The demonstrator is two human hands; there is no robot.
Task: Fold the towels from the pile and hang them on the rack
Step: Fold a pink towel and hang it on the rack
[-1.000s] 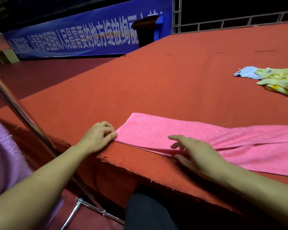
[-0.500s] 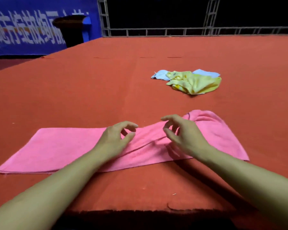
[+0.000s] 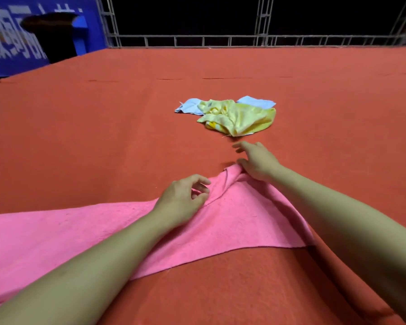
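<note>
A long pink towel [image 3: 232,221] lies folded lengthwise across the near part of the red surface, its right end rumpled into a ridge. My left hand [image 3: 183,200] rests on the towel just left of that ridge, fingers curled and apart, holding nothing. My right hand [image 3: 256,161] sits at the towel's far right corner, fingers spread, its thumb side touching the bunched edge. Farther back lies the pile: a crumpled yellow towel [image 3: 239,118] on top of a pale blue one [image 3: 190,106]. No rack is in view.
The red carpeted platform [image 3: 103,137] stretches far back to a metal truss railing [image 3: 220,41]. A blue banner [image 3: 7,43] and a dark bin [image 3: 52,34] stand at the back left. The platform's near edge lies just below my arms.
The view has swung right, from the towel's left end to its right end. Both hands left the left end and moved along the towel to the rumpled right corner.
</note>
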